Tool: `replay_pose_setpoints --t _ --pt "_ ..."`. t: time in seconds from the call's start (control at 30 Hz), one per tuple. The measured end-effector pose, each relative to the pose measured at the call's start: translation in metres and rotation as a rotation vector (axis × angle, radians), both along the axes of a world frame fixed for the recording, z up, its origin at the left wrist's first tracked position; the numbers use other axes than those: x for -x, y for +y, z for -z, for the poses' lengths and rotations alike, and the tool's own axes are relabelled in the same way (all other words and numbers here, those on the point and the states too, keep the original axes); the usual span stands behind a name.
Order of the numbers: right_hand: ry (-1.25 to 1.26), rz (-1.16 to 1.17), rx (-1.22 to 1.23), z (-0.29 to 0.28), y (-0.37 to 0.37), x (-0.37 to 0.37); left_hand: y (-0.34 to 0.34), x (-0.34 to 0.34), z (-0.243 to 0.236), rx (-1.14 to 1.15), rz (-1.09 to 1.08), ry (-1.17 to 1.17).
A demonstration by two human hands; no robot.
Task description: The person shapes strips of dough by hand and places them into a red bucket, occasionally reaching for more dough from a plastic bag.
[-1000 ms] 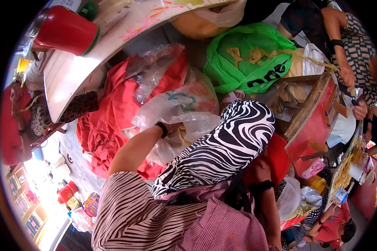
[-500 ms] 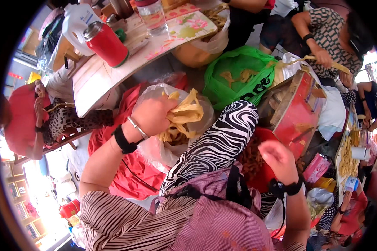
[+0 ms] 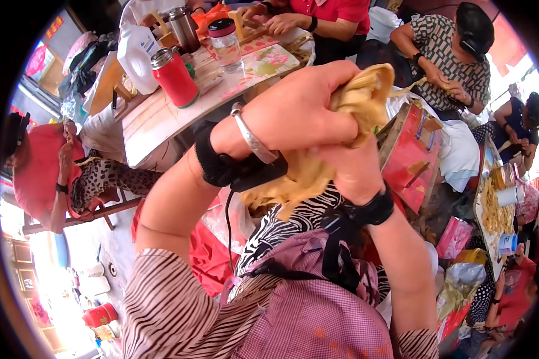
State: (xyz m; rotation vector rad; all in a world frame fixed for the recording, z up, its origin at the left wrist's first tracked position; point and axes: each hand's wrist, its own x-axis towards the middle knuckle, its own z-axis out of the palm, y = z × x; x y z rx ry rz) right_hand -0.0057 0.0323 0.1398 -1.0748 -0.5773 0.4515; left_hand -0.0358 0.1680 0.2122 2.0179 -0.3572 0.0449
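Note:
My left hand (image 3: 296,110) is raised in front of my chest, closed around a bundle of yellow-tan, leafy strips (image 3: 370,102). A folded loop of the bundle sticks up past its fingers, and loose ends hang below the wrist. Against the left hand's underside, my right hand (image 3: 352,170) grips the same bundle from below; its fingertips are hidden behind the left hand. Beneath my left forearm lies a clear plastic bag (image 3: 224,218) over red cloth, mostly covered by my arms. My lap, in zebra-striped fabric (image 3: 284,224), lies under the hands.
A table (image 3: 144,128) at the far left bears a red flask (image 3: 175,78), a lidded jar (image 3: 225,48) and a white jug (image 3: 139,60). A red wooden board (image 3: 410,158) stands to the right. Several people work around me. A pink box (image 3: 454,237) lies at the right.
My left hand has lifted the bundle from the plastic bag, up and to the right. My right hand, empty and apart before, has come up and in to meet it.

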Motion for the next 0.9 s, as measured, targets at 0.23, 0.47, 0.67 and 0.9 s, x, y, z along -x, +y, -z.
replay_pose_setpoints --t 0.23,0.47,0.67,0.9 --pt "0.191 0.254 -0.222 -0.037 -0.054 -0.026 0.016 0.013 0.084 -0.047 0.135 -0.330" --pt "0.229 0.021 -0.386 -0.102 -0.065 -0.021 -0.009 0.032 0.220 0.014 -0.041 -0.005" --pt "0.147 -0.201 -0.407 -0.128 -0.112 -0.015 0.050 0.013 0.275 0.374 -0.581 -0.043" --pt "-0.182 0.374 0.228 -0.015 -0.236 0.003 0.067 0.022 0.091 0.291 -0.493 0.012"
